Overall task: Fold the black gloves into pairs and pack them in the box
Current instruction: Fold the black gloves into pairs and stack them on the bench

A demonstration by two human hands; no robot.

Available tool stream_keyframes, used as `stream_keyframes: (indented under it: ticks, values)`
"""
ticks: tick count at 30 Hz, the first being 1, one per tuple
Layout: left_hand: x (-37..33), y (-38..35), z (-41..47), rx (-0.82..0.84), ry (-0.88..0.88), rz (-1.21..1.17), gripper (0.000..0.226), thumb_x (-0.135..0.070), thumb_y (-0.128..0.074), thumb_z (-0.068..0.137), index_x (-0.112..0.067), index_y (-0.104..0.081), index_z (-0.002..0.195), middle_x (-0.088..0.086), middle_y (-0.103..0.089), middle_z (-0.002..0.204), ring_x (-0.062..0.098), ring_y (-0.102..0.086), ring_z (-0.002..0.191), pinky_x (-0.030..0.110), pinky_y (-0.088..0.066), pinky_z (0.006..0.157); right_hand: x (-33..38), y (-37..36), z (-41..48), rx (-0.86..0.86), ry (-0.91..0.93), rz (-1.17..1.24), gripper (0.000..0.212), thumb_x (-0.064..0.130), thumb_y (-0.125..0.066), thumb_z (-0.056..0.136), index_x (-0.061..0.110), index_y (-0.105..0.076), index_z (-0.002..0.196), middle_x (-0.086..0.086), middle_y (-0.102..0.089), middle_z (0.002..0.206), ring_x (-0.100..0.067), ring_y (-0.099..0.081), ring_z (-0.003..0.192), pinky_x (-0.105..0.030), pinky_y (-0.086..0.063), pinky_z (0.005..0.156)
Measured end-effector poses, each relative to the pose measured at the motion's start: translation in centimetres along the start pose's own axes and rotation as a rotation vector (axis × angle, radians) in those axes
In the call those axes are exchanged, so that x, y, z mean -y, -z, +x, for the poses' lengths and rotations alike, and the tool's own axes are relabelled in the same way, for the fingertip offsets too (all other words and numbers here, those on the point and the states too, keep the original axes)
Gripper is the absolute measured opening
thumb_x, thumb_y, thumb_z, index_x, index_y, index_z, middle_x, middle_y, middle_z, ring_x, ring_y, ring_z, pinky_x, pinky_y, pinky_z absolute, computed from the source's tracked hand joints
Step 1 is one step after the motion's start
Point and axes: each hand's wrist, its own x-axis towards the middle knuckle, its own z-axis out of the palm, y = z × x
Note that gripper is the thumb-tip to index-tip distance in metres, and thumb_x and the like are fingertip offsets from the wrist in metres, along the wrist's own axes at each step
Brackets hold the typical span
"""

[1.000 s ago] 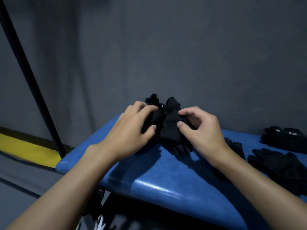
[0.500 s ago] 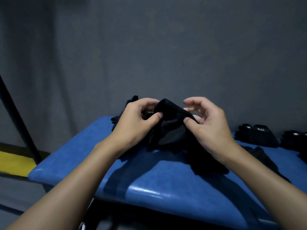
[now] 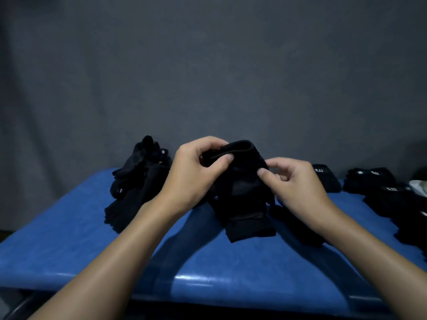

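Hanging glove [image 3: 242, 197], open end up, upright

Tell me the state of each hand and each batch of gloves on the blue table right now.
held glove, lifted, hanging toward the blue table.
left hand, pinching its top cuff.
right hand, pinching its right edge.
left glove heap, loose, unfolded.
right gloves, folded, labels up.

My left grip [image 3: 196, 172] and right grip [image 3: 298, 183] sat close together at frame centre, forearms reaching up from the lower corners, thumbs and curled fingers pinching the black glove [image 3: 242, 197].
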Motion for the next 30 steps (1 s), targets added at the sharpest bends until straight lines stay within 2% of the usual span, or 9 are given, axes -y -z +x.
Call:
stream_keyframes:
  ticks: [2, 5, 10, 12, 15, 18, 23, 26, 30]
  values:
    - [0.3, -0.7, 0.1, 0.013, -0.008, 0.009, 0.015, -0.006, -0.072, 0.087, -0.021, -0.073, 0.09, -0.006, -0.074, 0.085, 0.011, -0.07, 0.081, 0.03, -0.057, 0.075, -0.3, 0.4, -0.2, 0.016, -0.015, 0.057, 0.016, 0.012, -0.06, 0.095, 0.023, -0.071, 0.091, -0.006, -0.062, 0.055, -0.011, -0.047, 0.045, -0.02, -0.04, 0.049]
    - [0.7, -1.4, 0.4, 0.037, -0.047, 0.044, 0.016, -0.008, -0.073, 0.085, -0.02, -0.076, 0.096, -0.007, -0.073, 0.09, 0.013, -0.069, 0.087, 0.033, -0.055, 0.078, -0.7, 0.8, 0.2, -0.017, 0.011, 0.069, 0.019, 0.006, -0.063, 0.092, 0.023, -0.072, 0.093, 0.002, -0.074, 0.078, -0.009, -0.067, 0.07, -0.019, -0.051, 0.068]
    - [1.4, -1.9, 0.7, 0.058, -0.176, 0.177, 0.019, -0.012, -0.074, 0.083, -0.023, -0.075, 0.098, -0.011, -0.07, 0.093, 0.02, -0.065, 0.089, 0.032, -0.05, 0.076, -1.5, 1.3, 1.3, -0.031, 0.024, 0.019, 0.051, -0.016, -0.043, 0.086, 0.023, -0.069, 0.107, 0.006, -0.072, 0.106, -0.006, -0.067, 0.101, -0.026, -0.053, 0.089]
    - [1.8, -1.8, 0.7, 0.12, -0.233, 0.256, 0.021, -0.012, -0.076, 0.081, -0.023, -0.075, 0.099, -0.014, -0.068, 0.093, 0.013, -0.063, 0.091, 0.022, -0.045, 0.079, -2.1, 1.5, 1.8, -0.012, -0.045, -0.002, 0.058, -0.019, -0.037, 0.083, 0.022, -0.069, 0.108, 0.007, -0.071, 0.11, -0.016, -0.067, 0.101, -0.034, -0.054, 0.087]
    - [2.0, -1.7, 0.1, 0.359, -0.178, 0.321, 0.018, -0.025, -0.079, 0.08, -0.024, -0.075, 0.098, -0.016, -0.066, 0.091, 0.006, -0.062, 0.088, 0.007, -0.036, 0.076, -3.3, 1.6, 1.9, 0.127, -0.177, -0.097, 0.058, -0.018, -0.034, 0.082, 0.023, -0.071, 0.099, 0.005, -0.072, 0.101, -0.018, -0.067, 0.1, -0.018, -0.051, 0.084]
    - [2.6, -1.7, -0.6, 0.515, 0.007, 0.289, 0.012, -0.034, -0.071, 0.088, -0.027, -0.075, 0.097, -0.017, -0.069, 0.091, 0.004, -0.064, 0.09, 0.008, -0.039, 0.073, -4.7, 1.7, 1.7, 0.223, -0.278, -0.276, 0.05, -0.002, -0.038, 0.084, 0.035, -0.072, 0.086, 0.004, -0.074, 0.092, -0.017, -0.068, 0.095, -0.032, -0.053, 0.091]
    - [5.1, -1.6, -0.6, 0.454, 0.116, 0.532, 0.023, -0.036, -0.06, 0.094, -0.029, -0.068, 0.115, -0.013, -0.063, 0.11, 0.003, -0.057, 0.105, 0.024, -0.044, 0.09, -5.0, 1.8, 1.1, 0.252, -0.309, -0.448, 0.02, 0.045, -0.047, 0.086, 0.051, -0.066, 0.084, 0.02, -0.069, 0.094, -0.011, -0.06, 0.106, -0.05, -0.035, 0.108]
    - [5.5, -2.1, -1.0, 0.564, 0.181, 0.62, 0.037, -0.044, -0.059, 0.094, -0.028, -0.06, 0.127, -0.007, -0.06, 0.123, 0.01, -0.055, 0.114, 0.024, -0.042, 0.095, -5.1, 1.8, 0.5, 0.316, -0.315, -0.445, 0.044, 0.076, -0.043, 0.066, 0.05, -0.063, 0.096, 0.026, -0.068, 0.105, -0.005, -0.06, 0.111, -0.048, -0.034, 0.11]
    - [5.2, -2.9, -1.9, 0.661, 0.22, 0.593, 0.044, -0.044, -0.061, 0.093, -0.028, -0.056, 0.134, -0.009, -0.061, 0.128, 0.008, -0.054, 0.119, 0.023, -0.041, 0.102, -4.4, 2.3, -0.1, 0.372, -0.353, -0.587, 0.043, 0.058, -0.065, 0.08, 0.046, -0.057, 0.12, 0.023, -0.061, 0.121, -0.005, -0.054, 0.12, -0.042, -0.03, 0.113]
